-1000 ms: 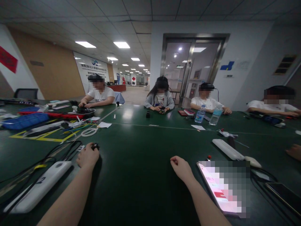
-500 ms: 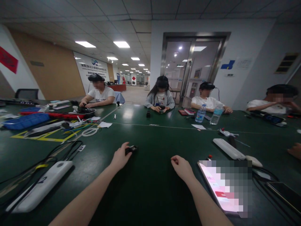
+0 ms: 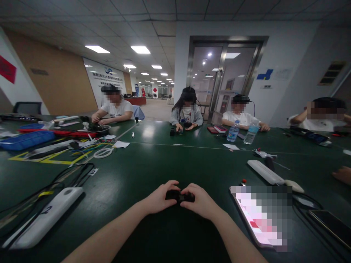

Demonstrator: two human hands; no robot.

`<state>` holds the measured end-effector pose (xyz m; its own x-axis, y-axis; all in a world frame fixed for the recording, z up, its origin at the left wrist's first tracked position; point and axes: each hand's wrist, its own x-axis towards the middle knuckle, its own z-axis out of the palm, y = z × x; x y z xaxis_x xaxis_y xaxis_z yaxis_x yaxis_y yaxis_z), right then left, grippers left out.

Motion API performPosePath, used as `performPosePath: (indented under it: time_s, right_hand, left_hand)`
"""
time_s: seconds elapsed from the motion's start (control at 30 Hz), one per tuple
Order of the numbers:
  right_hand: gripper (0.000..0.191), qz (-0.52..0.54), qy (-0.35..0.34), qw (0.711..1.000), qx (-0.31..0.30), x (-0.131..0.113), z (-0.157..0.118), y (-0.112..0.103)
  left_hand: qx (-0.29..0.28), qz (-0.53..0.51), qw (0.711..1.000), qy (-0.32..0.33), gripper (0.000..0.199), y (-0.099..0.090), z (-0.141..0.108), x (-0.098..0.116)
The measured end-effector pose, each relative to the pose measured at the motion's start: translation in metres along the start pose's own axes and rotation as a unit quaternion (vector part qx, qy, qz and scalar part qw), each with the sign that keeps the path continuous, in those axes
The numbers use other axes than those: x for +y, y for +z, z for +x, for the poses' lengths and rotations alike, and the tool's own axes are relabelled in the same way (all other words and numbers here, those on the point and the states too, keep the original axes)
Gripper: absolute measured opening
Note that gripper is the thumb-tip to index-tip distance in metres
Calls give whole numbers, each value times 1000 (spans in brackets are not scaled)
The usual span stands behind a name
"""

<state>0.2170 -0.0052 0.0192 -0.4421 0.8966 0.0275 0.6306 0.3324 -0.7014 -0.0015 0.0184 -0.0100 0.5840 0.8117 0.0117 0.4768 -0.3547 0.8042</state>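
Note:
In front of me a small dark object (image 3: 180, 197) with a faint lighter patch in its middle sits between my hands, low over the green table. Its exact kind is too dark to make out. My left hand (image 3: 161, 199) grips its left end, thumb below and fingers curled over the top. On the opposite end, my right hand (image 3: 201, 201) is closed in the same way. The fingers cover parts of both ends.
A phone (image 3: 255, 223) with a lit screen lies right of my right forearm. White numbered device (image 3: 46, 215) and cables lie left. Farther off are a blue tray (image 3: 27, 140), water bottles (image 3: 250, 133) and several people with headsets around the green table (image 3: 153, 160).
My left hand has brought the dark object rightward and nearer to me. My right hand has moved left and taken hold of its other end.

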Motion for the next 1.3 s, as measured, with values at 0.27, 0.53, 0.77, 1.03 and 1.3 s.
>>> performPosePath:
  time_s: [0.27, 0.53, 0.77, 1.03, 1.3]
  right_hand:
    - [19, 87, 21, 994, 57, 4, 7, 6]
    - [45, 357, 203, 839, 356, 64, 17, -11]
    - [46, 391, 243, 811, 361, 81, 19, -9]
    - [45, 407, 250, 800, 364, 81, 19, -9]
    - [48, 399, 254, 802, 366, 65, 16, -12]
  left_hand:
    - [-8, -3, 1000, 12, 67, 1, 1, -5]
    - [-14, 7, 1000, -4, 66, -2, -1, 0]
    - [-15, 15, 1000, 4, 65, -2, -2, 0]
    - [-14, 5, 1000, 5, 66, -2, 0, 0]
    - [-17, 8, 1000, -8, 63, -3, -1, 1]
